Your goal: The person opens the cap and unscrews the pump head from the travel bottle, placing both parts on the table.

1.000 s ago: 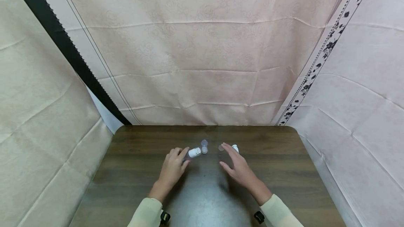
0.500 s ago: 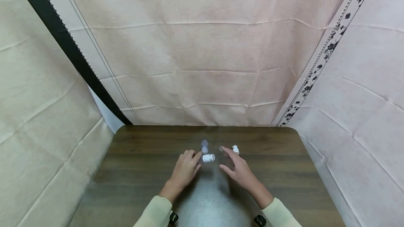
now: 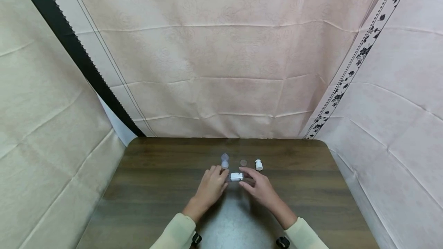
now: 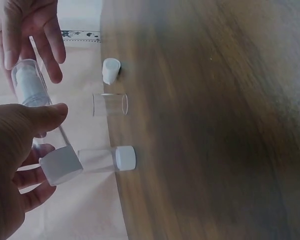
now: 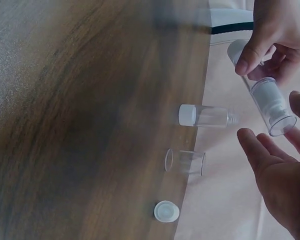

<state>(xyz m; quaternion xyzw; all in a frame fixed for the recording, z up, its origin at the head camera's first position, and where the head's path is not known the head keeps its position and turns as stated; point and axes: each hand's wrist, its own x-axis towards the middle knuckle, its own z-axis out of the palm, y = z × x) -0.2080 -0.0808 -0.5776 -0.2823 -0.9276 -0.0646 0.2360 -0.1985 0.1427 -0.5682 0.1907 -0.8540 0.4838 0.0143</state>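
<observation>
A clear cosmetic pump bottle (image 3: 237, 176) lies tilted in my left hand (image 3: 212, 183), which grips its body between thumb and fingers. In the left wrist view its white base (image 4: 61, 165) shows below my fingers, with a white pump under clear plastic at the far end. My right hand (image 3: 259, 188) is spread around that pump end, thumb and fingers apart; in the right wrist view the fingertips (image 5: 246, 137) stand off the bottle. Beyond the hands is a second clear bottle (image 5: 212, 116) with a white base. To its right are a clear cap (image 3: 243, 163) and a white pump head (image 3: 258, 165).
The parts stand in a row on the brown wooden table (image 3: 166, 156), between the hands and its far edge. Light cloth (image 3: 221, 68) hangs behind the table and on both sides. Dark bands are on both wrists.
My left hand has moved right with the pump bottle, bringing its pump end between the right hand's thumb and fingers. My right hand has shifted slightly, and the clear cap is more exposed.
</observation>
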